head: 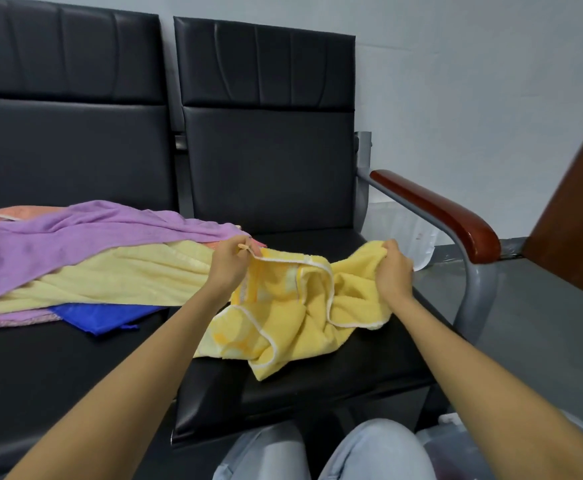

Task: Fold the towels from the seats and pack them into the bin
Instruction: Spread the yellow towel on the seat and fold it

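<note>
A crumpled yellow towel (293, 317) with white piping lies on the right black seat (317, 389). My left hand (229, 265) pinches its upper left edge, and my right hand (392, 271) grips a bunched corner on the right. On the left seat (58, 358) lies a pile of towels: a purple towel (58, 240) on top, a pale yellow towel (120, 275) under it, a blue cloth (103, 315) at the front and an orange-pink towel (16, 213) at the back. Part of a clear plastic bin (456, 441) shows at the bottom right, mostly hidden by my arm.
Black seat backs (266, 133) stand behind. A grey metal armrest with a red-brown wooden pad (449, 213) bounds the right seat. A dark wooden panel (581, 216) stands at the far right. My knees in light jeans (317, 452) are at the bottom edge.
</note>
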### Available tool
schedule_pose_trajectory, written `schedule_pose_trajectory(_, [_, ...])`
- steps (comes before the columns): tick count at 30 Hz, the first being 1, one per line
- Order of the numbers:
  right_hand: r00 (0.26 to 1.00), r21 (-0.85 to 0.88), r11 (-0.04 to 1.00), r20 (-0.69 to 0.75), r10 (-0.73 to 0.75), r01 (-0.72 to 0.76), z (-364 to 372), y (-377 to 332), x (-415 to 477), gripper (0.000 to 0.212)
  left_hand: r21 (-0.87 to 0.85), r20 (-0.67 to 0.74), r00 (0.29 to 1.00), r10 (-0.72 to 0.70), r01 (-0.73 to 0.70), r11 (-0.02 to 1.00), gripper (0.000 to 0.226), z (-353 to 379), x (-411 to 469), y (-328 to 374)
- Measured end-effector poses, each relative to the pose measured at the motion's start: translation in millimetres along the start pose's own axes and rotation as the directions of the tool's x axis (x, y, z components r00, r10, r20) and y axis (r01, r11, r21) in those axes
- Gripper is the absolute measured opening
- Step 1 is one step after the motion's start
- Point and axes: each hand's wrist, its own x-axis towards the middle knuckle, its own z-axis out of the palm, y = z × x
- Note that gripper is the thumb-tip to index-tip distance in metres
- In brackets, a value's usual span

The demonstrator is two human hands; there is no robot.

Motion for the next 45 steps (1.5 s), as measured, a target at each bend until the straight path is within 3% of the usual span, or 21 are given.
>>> schedule_pose_trajectory(5, [0.972,0.277,0.948,0.124,-0.199,0.158,23.1,-43.6,-1.3,0.021,-0.239,0.045,0.998,0.035,-0.023,0.971,0.034,1.5,4.1,32.1])
schedule_pose_trajectory(9, [0.905,0.413,0.91,0.375,-0.202,0.032,25.0,-60.0,-17.1,0.034,-0.127,0.289,0.95,0.118,-0.084,0.988,0.016,-3.2,-8.1,39.9])
schedule_pose_trajectory(13, [0.845,0.369,0.929,0.507,-0.172,-0.032,30.9,-50.7,-35.4,0.024,0.054,0.327,0.94,0.1,-0.125,0.991,0.023,-4.3,-14.0,13.4])
schedule_pose_trajectory(17, [0.861,0.344,0.939,0.473,-0.187,0.015,41.9,-43.0,-47.7,0.027,0.155,0.292,0.956,0.017,-0.064,0.986,0.015,0.7,-22.9,-9.4])
schedule_pose_trajectory(19, [0.865,0.379,0.924,0.447,-0.229,0.049,45.7,-43.7,-52.8,0.023,0.05,0.256,0.967,-0.006,-0.007,0.999,0.007,3.0,-28.3,-10.9])
schedule_pose_trajectory(23, [0.882,0.463,0.886,0.408,-0.237,0.024,51.6,-48.1,-61.7,0.015,-0.193,0.178,0.979,-0.103,0.137,0.972,0.013,10.2,-36.2,-8.1])
schedule_pose_trajectory(27, [0.881,0.477,0.877,0.392,-0.265,0.052,56.0,-49.8,-69.3,0.018,-0.24,0.179,0.973,-0.147,0.188,0.952,0.033,16.2,-44.2,-10.1])
schedule_pose_trajectory(29, [0.871,0.48,0.875,0.402,-0.284,0.064,56.4,-50.3,-71.7,0.018,-0.166,0.181,0.978,-0.099,0.13,0.978,0.025,17.3,-44.2,-11.1])
schedule_pose_trajectory(31, [0.87,0.404,0.901,0.376,-0.319,0.157,55.0,-50.6,-70.1,0.015,-0.102,0.145,0.988,-0.055,0.07,0.992,0.003,15.9,-41.1,-10.0])
schedule_pose_trajectory(33, [0.839,0.105,0.915,0.369,-0.4,0.39,52.3,-49.4,-63.4,0.015,-0.103,0.067,0.997,-0.038,0.044,0.994,0.009,12.4,-33.7,-7.3])
schedule_pose_trajectory(35, [0.779,-0.194,0.798,0.436,-0.451,0.571,47.4,-50.7,-57.5,0.016,-0.116,-0.004,1.0,-0.004,0.003,0.993,0.012,7.8,-24.6,0.4])
schedule_pose_trajectory(37, [0.767,-0.321,0.718,0.449,-0.458,0.617,38.6,-55.3,-50.7,0.01,-0.153,-0.091,0.996,0.0,-0.014,0.988,0.018,2.7,-14.2,12.1])
schedule_pose_trajectory(39, [0.809,-0.356,0.74,0.396,-0.433,0.571,27.9,-59.9,-41.4,0.013,-0.196,-0.192,0.981,-0.019,-0.019,0.98,0.022,-4.4,0.7,23.4])
schedule_pose_trajectory(42, [0.873,-0.221,0.872,0.338,-0.351,0.436,7.7,-65.8,-26.5,0.02,-0.21,-0.305,0.951,-0.056,-0.01,0.978,0.023,-20.1,25.0,40.9])
schedule_pose_trajectory(44, [0.841,-0.157,0.856,0.339,-0.422,0.492,-7.4,-68.9,-21.6,0.021,-0.142,-0.34,0.939,-0.057,0.009,0.99,0.018,-30.6,37.0,50.2])
schedule_pose_trajectory(45, [0.791,-0.155,0.804,0.358,-0.496,0.575,-13.9,-69.3,-20.4,0.021,-0.101,-0.347,0.937,-0.049,0.014,0.995,0.014,-35.0,40.8,54.0])
